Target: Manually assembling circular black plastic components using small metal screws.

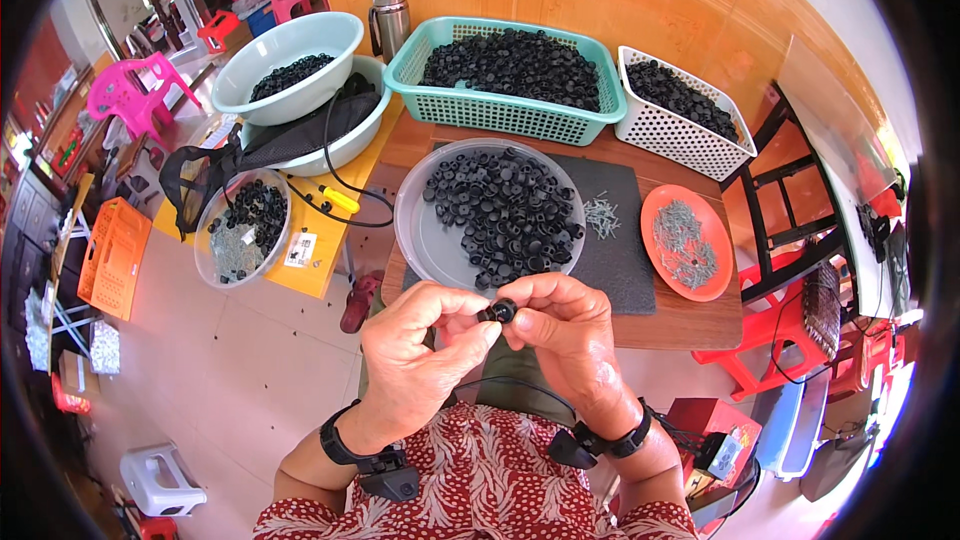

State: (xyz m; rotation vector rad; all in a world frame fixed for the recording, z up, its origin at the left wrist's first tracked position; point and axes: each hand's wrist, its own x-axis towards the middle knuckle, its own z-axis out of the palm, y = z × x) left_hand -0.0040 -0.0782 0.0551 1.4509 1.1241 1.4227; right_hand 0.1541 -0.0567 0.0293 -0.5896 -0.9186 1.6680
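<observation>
in the head view, both forearms rise from the lower edge and the hands meet just below the middle of the frame. the left hand slants in from the lower left, its thumb and index finger bent to a close pinch; the right hand leans in from the lower right, thumb and curled index finger drawn nearly together. between the two sets of fingertips, near the centre of the frame, they hold a small black part, its finer detail too small to tell. dark bands circle both wrists.

just above the hands, a round translucent tray of black pieces sits on a brown table, partly over a dark grey mat. right of it lie a small heap of thin grey pieces and an orange plate bearing more. a turquoise basket and a white basket stand along the top; pale bowls are stacked at upper left. a pink chair stands farther left, a white stool at lower left, on tiled floor.
</observation>
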